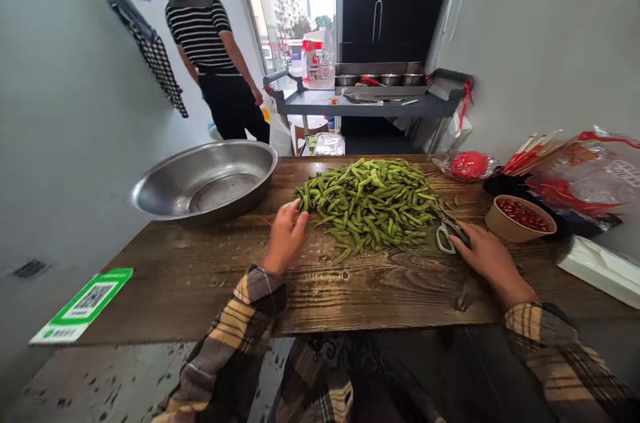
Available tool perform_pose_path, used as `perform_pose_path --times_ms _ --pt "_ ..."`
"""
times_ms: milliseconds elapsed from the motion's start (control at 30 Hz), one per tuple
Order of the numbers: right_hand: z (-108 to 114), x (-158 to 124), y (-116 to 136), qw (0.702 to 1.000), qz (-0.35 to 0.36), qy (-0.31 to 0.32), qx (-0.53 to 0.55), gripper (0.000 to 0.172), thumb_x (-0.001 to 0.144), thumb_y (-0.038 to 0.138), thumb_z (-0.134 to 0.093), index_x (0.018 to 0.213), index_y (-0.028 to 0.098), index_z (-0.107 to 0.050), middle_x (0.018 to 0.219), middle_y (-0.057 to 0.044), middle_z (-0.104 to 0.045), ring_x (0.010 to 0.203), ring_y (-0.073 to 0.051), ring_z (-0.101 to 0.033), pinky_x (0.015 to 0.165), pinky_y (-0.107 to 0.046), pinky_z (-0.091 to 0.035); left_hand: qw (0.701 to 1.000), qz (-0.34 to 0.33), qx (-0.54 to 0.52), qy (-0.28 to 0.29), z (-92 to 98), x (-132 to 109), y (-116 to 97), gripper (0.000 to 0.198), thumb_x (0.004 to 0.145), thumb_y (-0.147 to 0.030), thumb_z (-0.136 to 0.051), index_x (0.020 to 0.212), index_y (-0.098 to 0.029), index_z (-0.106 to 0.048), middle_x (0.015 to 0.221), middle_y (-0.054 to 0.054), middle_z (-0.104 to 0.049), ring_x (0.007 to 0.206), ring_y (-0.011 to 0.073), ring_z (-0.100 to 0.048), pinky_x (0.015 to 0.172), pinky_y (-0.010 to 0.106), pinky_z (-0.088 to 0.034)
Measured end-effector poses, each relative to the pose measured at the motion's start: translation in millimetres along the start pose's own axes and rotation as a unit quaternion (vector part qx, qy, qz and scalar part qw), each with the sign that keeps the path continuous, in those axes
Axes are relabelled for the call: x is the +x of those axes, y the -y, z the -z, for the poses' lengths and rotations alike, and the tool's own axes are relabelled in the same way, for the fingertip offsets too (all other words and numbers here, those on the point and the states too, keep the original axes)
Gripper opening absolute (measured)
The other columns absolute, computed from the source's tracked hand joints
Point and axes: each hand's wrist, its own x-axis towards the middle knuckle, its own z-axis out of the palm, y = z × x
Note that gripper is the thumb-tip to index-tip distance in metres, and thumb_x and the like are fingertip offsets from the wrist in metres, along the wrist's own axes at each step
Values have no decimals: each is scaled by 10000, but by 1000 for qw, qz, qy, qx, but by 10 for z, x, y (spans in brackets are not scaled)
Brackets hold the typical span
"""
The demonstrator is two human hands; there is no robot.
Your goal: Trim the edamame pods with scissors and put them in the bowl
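A heap of green bean pods (370,203) lies in the middle of a dark wooden table (200,276). My left hand (285,236) rests at the heap's left edge, fingers curled and touching the nearest pods. My right hand (487,253) lies on the table at the heap's right side, its fingers on a pair of green-handled scissors (447,233) that lie flat on the wood. A large empty steel basin (207,179) stands at the table's far left. Both my sleeves are plaid.
A paper bowl of red bits (520,217), plastic bags (585,176) and red chopstick packets (530,153) crowd the right edge. A person in a striped top (210,56) stands beyond the basin. A grey cart with steel pots (370,93) is behind the table.
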Motion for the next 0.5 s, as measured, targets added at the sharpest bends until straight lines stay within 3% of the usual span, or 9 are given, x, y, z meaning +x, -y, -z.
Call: perform_pose_path --times_ms 100,200,333,400,500 --pt "-33 -17 -81 998 6 28 -57 529 927 451 -402 1254 74 -578 1151 -217 -657 1076 -340 -592 907 -459 -442 997 67 -4 -21 194 -53 262 421 896 -393 -457 1184 -132 -618 1125 136 -647 1033 236 -607 892 376 -493" --pt "-17 -26 -149 996 10 53 -71 468 899 418 -443 1214 115 -611 1087 -206 -673 1002 -345 -611 868 -461 -436 994 104 -5 -25 276 -160 376 380 880 -377 -470 1092 -126 -660 1053 124 -675 965 228 -621 829 349 -501" --pt "66 -119 -352 995 20 86 -47 421 877 361 -483 1187 133 -653 1007 -217 -656 919 -320 -641 795 -404 -447 994 107 -10 -30 303 -239 365 362 881 -363 -473 1052 -116 -674 1041 124 -679 944 221 -625 812 333 -493" --pt "118 -190 -454 993 -10 121 -2 443 865 405 -514 1213 165 -649 856 -181 -649 784 -294 -657 724 -389 -452 995 101 -7 -23 299 -229 336 357 885 -352 -469 1053 -112 -674 1034 125 -676 934 219 -622 802 329 -490" --pt "179 -296 -558 985 -64 145 63 459 761 473 -638 1115 184 -682 769 -165 -661 730 -296 -670 681 -383 -461 996 83 15 12 258 -181 294 344 889 -319 -463 1053 -106 -677 988 119 -669 878 207 -615 786 323 -481"
